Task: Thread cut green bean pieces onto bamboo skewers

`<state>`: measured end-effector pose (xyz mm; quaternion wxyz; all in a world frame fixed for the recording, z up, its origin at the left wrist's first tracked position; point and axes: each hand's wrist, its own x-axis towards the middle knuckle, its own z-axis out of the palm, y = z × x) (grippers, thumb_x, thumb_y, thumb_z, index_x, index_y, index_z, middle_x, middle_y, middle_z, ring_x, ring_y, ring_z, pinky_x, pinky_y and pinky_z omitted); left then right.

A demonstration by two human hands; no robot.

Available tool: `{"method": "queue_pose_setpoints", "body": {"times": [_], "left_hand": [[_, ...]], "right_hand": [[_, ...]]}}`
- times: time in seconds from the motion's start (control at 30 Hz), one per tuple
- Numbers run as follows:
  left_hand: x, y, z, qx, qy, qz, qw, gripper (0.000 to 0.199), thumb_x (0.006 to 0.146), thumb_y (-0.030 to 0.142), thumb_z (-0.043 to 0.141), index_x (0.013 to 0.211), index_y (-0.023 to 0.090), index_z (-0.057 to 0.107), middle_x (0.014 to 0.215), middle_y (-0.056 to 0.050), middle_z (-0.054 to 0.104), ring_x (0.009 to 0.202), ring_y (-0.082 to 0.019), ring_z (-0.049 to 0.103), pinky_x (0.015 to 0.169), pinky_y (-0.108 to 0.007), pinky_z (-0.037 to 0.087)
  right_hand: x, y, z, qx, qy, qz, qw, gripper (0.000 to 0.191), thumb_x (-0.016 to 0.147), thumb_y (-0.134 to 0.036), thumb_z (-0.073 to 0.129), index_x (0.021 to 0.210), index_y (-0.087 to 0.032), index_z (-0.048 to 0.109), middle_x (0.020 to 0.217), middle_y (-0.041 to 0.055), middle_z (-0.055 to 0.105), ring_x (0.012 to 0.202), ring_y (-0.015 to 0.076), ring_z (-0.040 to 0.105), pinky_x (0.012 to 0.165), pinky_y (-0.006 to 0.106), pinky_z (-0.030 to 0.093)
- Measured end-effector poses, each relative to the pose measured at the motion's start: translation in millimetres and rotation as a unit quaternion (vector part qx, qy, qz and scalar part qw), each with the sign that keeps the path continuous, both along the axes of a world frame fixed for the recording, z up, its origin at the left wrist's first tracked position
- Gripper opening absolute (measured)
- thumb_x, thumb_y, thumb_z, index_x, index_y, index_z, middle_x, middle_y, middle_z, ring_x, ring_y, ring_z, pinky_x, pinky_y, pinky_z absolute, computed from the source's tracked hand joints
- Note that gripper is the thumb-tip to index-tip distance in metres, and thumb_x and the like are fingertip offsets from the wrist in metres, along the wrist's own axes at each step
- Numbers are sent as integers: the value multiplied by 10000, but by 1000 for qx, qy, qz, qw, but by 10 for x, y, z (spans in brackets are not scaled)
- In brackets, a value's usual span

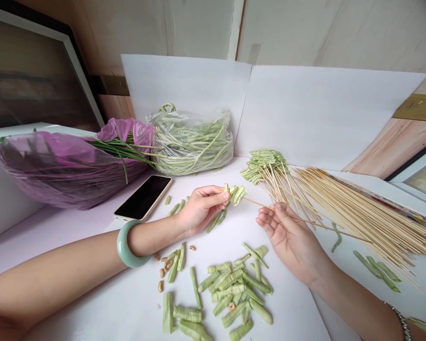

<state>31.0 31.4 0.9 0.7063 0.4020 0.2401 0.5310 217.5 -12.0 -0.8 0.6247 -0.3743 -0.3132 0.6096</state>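
Between my hands runs a thin wooden skewer (257, 202), with several short pieces of green bean (238, 194) threaded near its left end. My left hand (206, 208), with a pale green bangle on its wrist, pinches a bean piece at that end. Thumb and fingers of my right hand (289, 237) close on the skewer's shaft, whose other end reaches right over the loose skewers. Below the hands lies a loose pile of cut bean pieces (234, 289) on the white surface. A few brown seeds (161, 286) are scattered to its left.
Filled bean skewers (264, 163) are stacked at the back. Many bare skewers (362, 208) lie at right. A phone (144, 196) rests left of my hand, before a purple bag (71, 166) of green stalks and a clear bag (195, 142) of long beans. White boards (326, 113) stand behind.
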Motion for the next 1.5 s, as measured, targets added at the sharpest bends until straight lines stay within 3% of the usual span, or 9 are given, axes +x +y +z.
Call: {"method": "queue_pose_setpoints", "body": {"times": [0.43, 0.83, 1.0, 1.13, 1.3, 1.43, 1.5], "left_hand": [[20, -29, 28, -8, 17, -15, 1000, 140, 621, 215, 794, 657, 113, 705, 704, -32, 641, 696, -117, 573, 704, -242, 458], [16, -21, -2, -16, 30, -27, 999, 130, 606, 174, 808, 645, 111, 702, 666, -15, 653, 654, -98, 595, 745, -253, 479], [22, -39, 15, -14, 37, -35, 999, 125, 603, 170, 808, 632, 106, 705, 661, -22, 667, 665, -103, 603, 741, -249, 467], [29, -47, 2, -22, 42, -47, 998, 155, 574, 146, 816, 690, 107, 721, 704, -37, 693, 681, -111, 614, 725, -256, 463], [23, -24, -32, -56, 85, -13, 995, 329, 559, 51, 776, 874, 106, 703, 835, -56, 700, 713, -117, 623, 688, -249, 459], [7, 0, -40, -46, 90, 23, 995, 295, 637, 51, 697, 921, 115, 649, 753, -24, 669, 636, -101, 597, 632, -235, 434], [6, 2, -38, -41, 93, 26, 994, 299, 637, 37, 677, 921, 116, 628, 737, -21, 662, 619, -102, 592, 618, -237, 424]], "right_hand": [[-2, 27, 4, -2, 3, -31, 1000, 259, 594, -338, 823, 694, -197, 631, 705, 4, 693, 709, 135, 667, 737, 284, 583], [45, 55, 13, 6, -14, -39, 999, 265, 614, -368, 807, 687, -187, 628, 684, 6, 683, 697, 136, 663, 744, 292, 579], [50, 60, 27, 18, -38, -45, 998, 276, 608, -380, 805, 688, -186, 625, 676, 13, 678, 644, 136, 648, 705, 308, 573], [107, 78, 141, 56, -71, -67, 994, 285, 623, -396, 791, 678, -180, 613, 643, 25, 646, 629, 143, 618, 629, 312, 547], [331, 84, 471, 181, -147, -119, 965, 277, 698, -407, 736, 625, -209, 556, 498, -41, 494, 477, 85, 436, 498, 259, 408], [462, -13, 630, 230, -271, -65, 932, 318, 718, -443, 713, 585, -209, 544, 444, -40, 426, 447, 104, 391, 456, 281, 323], [489, -68, 629, 247, -363, -41, 897, 323, 800, -442, 630, 598, -208, 536, 477, -32, 433, 467, 113, 409, 461, 287, 316]]}}
